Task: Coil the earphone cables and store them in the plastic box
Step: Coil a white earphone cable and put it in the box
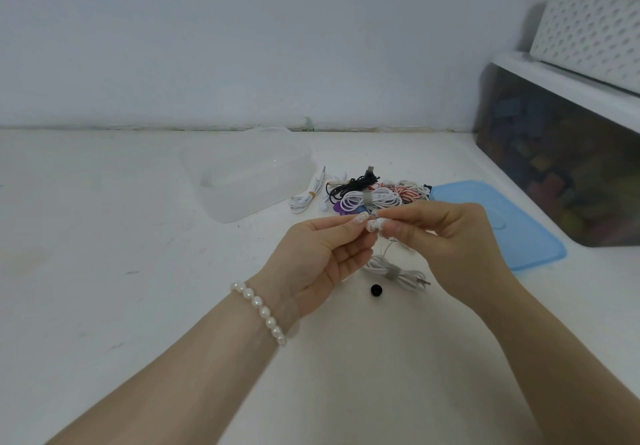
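Here both hands' grip pinches the white earbuds (375, 224): left hand (320, 257), right hand (446, 236).

The scene is lit evenly by soft, diffuse light; only faint shadows are cast on the desk (104, 306). No glare is noted. Wide-angle bending is seen at the edges. Slight softness is observed throughout, most at the right margin.

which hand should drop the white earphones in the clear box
Left. The left hand already pinches the white earphones and sits on the clear box side; the right hand is farther away.
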A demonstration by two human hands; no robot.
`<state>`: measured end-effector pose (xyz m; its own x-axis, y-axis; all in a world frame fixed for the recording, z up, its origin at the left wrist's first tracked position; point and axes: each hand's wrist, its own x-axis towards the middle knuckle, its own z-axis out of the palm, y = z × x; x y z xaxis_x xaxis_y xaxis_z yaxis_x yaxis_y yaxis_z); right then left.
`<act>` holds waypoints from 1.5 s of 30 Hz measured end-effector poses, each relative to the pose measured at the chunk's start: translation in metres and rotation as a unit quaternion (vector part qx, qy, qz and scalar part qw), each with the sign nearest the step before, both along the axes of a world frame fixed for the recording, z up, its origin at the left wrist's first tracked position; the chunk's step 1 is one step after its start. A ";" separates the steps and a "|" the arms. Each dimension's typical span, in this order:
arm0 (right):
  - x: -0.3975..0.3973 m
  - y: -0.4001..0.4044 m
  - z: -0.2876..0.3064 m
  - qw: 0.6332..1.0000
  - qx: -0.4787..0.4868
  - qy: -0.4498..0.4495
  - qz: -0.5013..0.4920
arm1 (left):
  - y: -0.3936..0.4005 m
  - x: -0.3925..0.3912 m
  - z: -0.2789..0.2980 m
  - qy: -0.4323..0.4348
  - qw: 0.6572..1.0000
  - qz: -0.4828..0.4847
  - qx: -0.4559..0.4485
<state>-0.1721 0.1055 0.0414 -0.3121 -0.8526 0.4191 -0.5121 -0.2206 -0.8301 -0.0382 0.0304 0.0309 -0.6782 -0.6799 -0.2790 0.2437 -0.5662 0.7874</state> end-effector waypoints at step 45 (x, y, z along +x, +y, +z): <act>0.000 -0.002 -0.002 0.995 -0.035 -0.038 -0.089 | 0.006 0.004 0.006 -0.039 0.987 -0.036 -0.153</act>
<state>-0.1716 0.1037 0.0392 -0.4885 -0.7509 0.4445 -0.4851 -0.1898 -0.8536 -0.0346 0.0364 0.0370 -0.7123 -0.6914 -0.1208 0.1440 -0.3124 0.9390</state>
